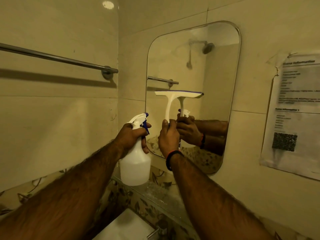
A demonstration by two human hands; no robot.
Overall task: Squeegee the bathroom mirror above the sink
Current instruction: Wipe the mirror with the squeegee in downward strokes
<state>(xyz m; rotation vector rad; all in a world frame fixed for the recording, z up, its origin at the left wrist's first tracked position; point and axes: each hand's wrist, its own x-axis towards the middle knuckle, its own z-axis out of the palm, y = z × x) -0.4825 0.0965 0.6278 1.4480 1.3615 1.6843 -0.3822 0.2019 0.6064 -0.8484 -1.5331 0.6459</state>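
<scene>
Right hand [168, 135] grips the squeegee [170, 101] against the mirror [216, 75]; left hand [133, 137] grips the spray bottle [136, 163].

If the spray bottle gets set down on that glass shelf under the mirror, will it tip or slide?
Probably stable: the spray bottle has a broad base, but its trigger head sits high. It looks translucent plastic, so likely light. The glass shelf looks smooth and narrow, so sliding seems possible.

Dim yellowish light, blurred edges.
</scene>
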